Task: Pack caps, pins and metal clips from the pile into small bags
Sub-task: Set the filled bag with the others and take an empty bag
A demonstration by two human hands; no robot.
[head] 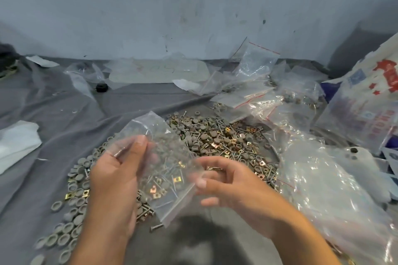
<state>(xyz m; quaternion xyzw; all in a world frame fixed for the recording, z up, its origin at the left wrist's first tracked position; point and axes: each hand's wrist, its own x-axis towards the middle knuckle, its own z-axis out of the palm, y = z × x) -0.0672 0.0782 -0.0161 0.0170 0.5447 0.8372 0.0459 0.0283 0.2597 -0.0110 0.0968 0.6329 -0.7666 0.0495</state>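
Over the near pile (215,142) of caps, pins and metal clips, the left hand (116,176) pinches a clear small bag (157,157); the right hand (228,180), fingers curled, touches its edge. Filled bags (254,97) lie far right, yet most of the pile looks unpacked.

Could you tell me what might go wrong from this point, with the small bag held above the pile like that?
1. The small clear plastic bag is pinched by the left hand and touched only at its edge by the right hand; it could slip, spilling its contents back into the mixed pile of grey caps, pins and brass clips.
2. The thin pins inside might pierce the film.
3. Loose grey caps near the grey cloth's edge could roll away.
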